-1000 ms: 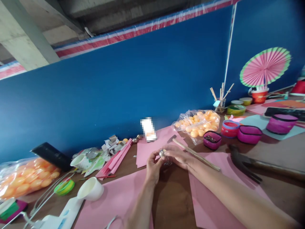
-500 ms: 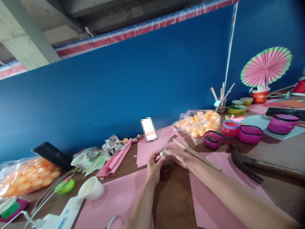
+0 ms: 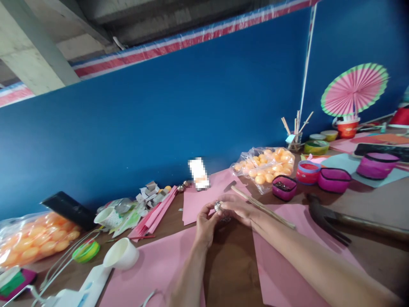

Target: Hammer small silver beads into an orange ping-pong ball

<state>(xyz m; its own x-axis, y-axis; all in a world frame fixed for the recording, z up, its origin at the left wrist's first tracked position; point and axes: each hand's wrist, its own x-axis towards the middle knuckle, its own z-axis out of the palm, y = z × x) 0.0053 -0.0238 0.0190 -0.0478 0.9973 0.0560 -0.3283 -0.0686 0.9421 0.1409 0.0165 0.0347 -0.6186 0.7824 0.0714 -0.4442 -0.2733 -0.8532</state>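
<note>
Between my two hands, over the brown table [image 3: 231,273], is a small shiny silver ball [image 3: 218,206] that looks like crumpled foil. The thumb and fingers of my left hand [image 3: 207,221] pinch it from the left. From the right, my right hand [image 3: 239,210] curls its fingers over it. More shiny silver material shows beneath the right fingers, partly hidden. Just right of the hands lies a small hammer [image 3: 262,206] with a long wooden handle. Pink paper sheets [image 3: 156,273] lie on both sides of my forearms.
A claw hammer [image 3: 332,217] lies at the right. Behind it stand magenta containers [image 3: 334,181] and a bag of orange balls [image 3: 268,165]. Folded pink strips [image 3: 156,215], a white cup [image 3: 121,254], a power strip [image 3: 89,285] and another bag of orange balls [image 3: 38,236] are at the left.
The view has shifted very slightly. Both hands keep nearly the same pose around the silver ball.
</note>
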